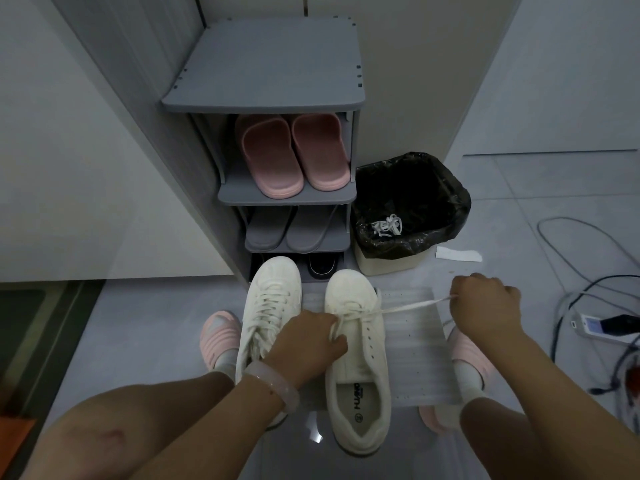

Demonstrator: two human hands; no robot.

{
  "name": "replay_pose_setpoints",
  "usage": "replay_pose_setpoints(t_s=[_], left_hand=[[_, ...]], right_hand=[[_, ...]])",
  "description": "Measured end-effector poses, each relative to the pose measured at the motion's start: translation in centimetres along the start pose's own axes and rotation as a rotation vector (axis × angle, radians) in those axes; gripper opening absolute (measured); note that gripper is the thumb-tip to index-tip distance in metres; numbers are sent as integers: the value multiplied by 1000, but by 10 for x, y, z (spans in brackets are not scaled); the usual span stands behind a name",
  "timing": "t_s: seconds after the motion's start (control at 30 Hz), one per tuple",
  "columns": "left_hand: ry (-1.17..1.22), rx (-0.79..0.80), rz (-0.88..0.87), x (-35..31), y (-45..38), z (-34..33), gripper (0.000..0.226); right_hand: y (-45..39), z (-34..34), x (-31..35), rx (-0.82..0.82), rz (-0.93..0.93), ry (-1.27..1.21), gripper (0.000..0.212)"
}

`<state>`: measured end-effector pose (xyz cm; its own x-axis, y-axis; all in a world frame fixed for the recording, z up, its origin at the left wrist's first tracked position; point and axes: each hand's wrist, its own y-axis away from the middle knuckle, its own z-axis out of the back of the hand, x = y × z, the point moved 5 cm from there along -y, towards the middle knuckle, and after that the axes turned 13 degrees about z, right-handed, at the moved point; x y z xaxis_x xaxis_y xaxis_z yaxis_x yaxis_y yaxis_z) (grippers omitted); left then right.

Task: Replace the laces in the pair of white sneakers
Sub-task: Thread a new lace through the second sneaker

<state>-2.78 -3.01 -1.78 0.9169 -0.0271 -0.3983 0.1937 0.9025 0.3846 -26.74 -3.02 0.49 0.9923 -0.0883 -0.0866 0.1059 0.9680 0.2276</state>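
Two sneakers: white, side by side on the gray floor (145, 341), toes toward the gray shoe rack (263, 84).
Left sneaker (273, 299): laced all the way up with a white lace, criss-cross rows showing, partly behind the left wrist.
Right sneaker (356, 362): cream-white, mostly bare holes down the side, inside label showing at the heel, sitting partly on a white ridged sheet (415, 344).
New lace (398, 309): white and flat, threaded only through the holes near the toe, one end stretched tight out to the right, other end going under the left fingers.
Left hand (308, 341): resting on top of the right sneaker, fingers curled and pinching the lace near the holes; pale bracelet (277, 386) on the wrist.
Right hand (485, 303): closed in a fist around the far end of the lace, held out to the right above the sheet.
Bin (412, 209): black bag inside, just right of the rack, with a tangle of old white lace (388, 225) in it.
Rack shelves: pink slippers (294, 157) on top shelf, gray slippers (291, 228) below.
Feet: pink slippers and white socks on both sides of the sneakers.
Cables (588, 299): on the floor at far right.
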Motion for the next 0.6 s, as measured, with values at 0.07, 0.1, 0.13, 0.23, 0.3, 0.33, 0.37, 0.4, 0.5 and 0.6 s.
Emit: replay_pose_setpoints(t_s=[0.07,0.1,0.13,0.23,0.3,0.33,0.37,0.4,0.5,0.6], left_hand=[[-46,-46,-35,-5,-1,1,38],[-66,-62,-60,-8,-2,2,42],[-96,-61,-82,-11,-4,2,44],[-152,19,-86,-15,-10,-4,41],[-180,45,-90,-16,-12,-4,38],[-186,47,-98,-17,-13,-4,37],[-181,46,-101,-18,-13,-3,36],[-175,41,-99,-18,-12,-2,35],[-156,-10,-101,-19,-13,2,33],[-106,-96,-107,-21,-15,7,27]], right_hand=[[0,1,12,-17,60,-13,21],[0,0,20,0,102,-32,22],[0,-3,29,35,154,-56,22],[6,-20,55,207,322,-148,23],[9,-28,65,298,358,-198,25],[10,-29,67,321,357,-198,26],[11,-29,68,329,348,-193,28],[10,-27,68,318,339,-185,28],[8,-11,72,160,305,-185,23],[9,-8,78,152,233,-342,27]])
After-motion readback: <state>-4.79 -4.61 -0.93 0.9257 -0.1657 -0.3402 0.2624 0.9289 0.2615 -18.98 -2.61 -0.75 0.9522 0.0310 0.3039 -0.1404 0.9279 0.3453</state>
